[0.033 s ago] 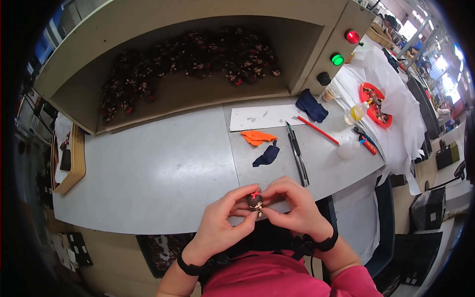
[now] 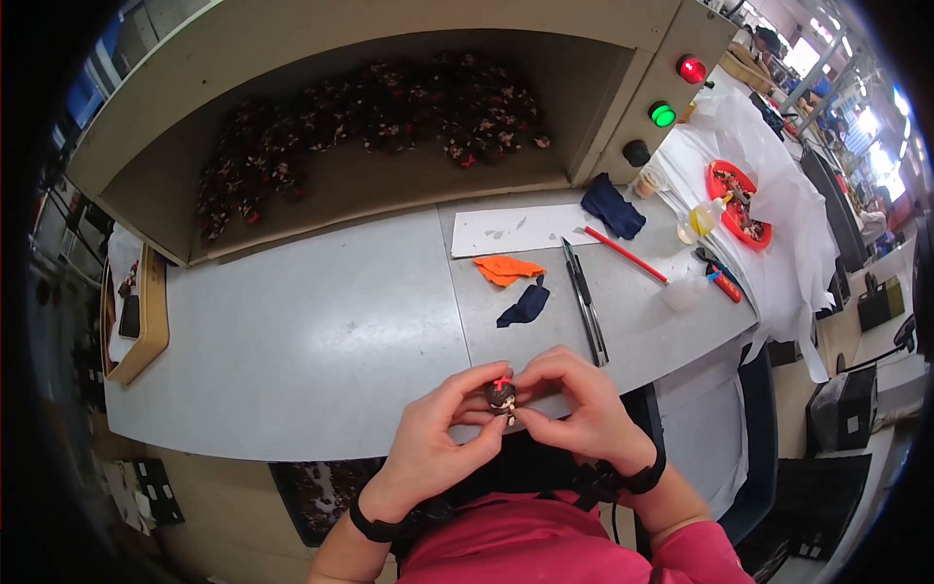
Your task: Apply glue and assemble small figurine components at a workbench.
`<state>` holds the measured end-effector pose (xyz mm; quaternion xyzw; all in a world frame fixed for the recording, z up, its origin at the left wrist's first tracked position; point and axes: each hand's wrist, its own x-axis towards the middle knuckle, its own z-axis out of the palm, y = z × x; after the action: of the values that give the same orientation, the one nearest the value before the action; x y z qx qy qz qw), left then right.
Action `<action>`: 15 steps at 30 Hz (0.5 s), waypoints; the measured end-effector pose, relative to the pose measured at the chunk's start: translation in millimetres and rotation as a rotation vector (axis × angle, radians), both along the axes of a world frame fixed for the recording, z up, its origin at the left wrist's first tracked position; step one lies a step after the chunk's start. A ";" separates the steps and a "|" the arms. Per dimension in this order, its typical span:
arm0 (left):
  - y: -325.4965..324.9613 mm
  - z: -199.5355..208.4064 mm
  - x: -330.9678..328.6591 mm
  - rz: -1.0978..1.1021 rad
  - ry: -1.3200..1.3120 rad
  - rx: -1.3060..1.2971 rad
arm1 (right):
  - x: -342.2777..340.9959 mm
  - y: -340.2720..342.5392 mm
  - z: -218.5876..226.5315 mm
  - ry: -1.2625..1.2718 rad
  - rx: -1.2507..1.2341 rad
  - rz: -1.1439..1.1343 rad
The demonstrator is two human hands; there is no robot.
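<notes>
A small doll figurine [image 2: 502,395] with dark brown hair, a red bow and a pale face is pinched between my hands at the table's front edge. My left hand [image 2: 449,419] grips it from the left, thumb and fingers closed. From the right, my right hand [image 2: 574,404] holds it with thumb and fingertips. Fingers cover part of its body. Beyond my hands lie a dark blue cloth scrap [image 2: 524,303], an orange cloth [image 2: 508,270] and a black-and-silver craft knife [image 2: 584,307].
A wide beige cabinet [image 2: 389,180] holds a heap of similar dark figurines [image 2: 379,107]. A yellow tray [image 2: 146,326] stands left. On the right are a red pencil-like stick [image 2: 626,255], a white board [image 2: 520,231], a dropper bottle [image 2: 699,222] and a red bowl [image 2: 767,234] of small parts.
</notes>
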<state>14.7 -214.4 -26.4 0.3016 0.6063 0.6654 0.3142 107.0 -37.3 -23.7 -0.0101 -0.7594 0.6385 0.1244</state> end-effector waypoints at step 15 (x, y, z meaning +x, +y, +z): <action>1.2 0.3 2.2 0.025 0.124 -0.105 | -2.5 -6.8 1.9 -0.008 0.126 -0.015</action>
<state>16.9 -213.2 -26.1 0.3176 0.6624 0.6166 0.2831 104.5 -44.1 -21.8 -0.0102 -0.7986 0.5883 0.1265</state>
